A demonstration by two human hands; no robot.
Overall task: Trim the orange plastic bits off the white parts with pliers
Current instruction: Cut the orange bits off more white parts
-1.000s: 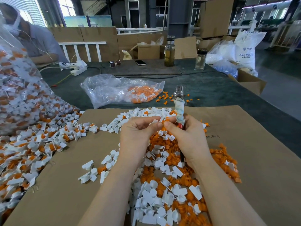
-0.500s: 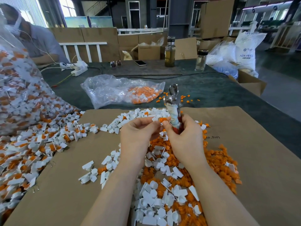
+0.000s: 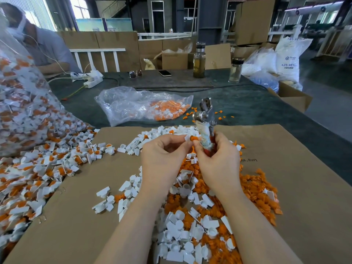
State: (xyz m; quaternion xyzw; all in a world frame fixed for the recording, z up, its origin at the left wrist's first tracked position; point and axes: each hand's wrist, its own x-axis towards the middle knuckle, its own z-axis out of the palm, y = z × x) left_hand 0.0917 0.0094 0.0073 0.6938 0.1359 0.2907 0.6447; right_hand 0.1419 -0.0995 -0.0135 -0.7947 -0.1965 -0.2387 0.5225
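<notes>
My left hand [image 3: 163,157] pinches a small white part with an orange bit [image 3: 192,138] at its fingertips. My right hand [image 3: 217,161] grips the pliers [image 3: 206,121] by their wrapped handles, metal jaws pointing up and away, and its thumb and forefinger touch the orange bit. Below my hands lies a heap of trimmed white parts [image 3: 182,233] mixed with cut-off orange bits [image 3: 255,189] on a brown cardboard sheet [image 3: 297,187]. Untrimmed white-and-orange parts [image 3: 38,172] spill across the left side.
A big clear bag of untrimmed parts [image 3: 21,103] stands at the left. A flatter clear bag [image 3: 141,105] with orange pieces lies beyond the cardboard on the green table. Two bottles [image 3: 199,60], a phone, a power strip and cardboard boxes sit further back. A person sits at far left.
The pliers have tilted from upright to leaning right, jaws clear of the part. The orange bit has come into view between the fingertips of both hands.
</notes>
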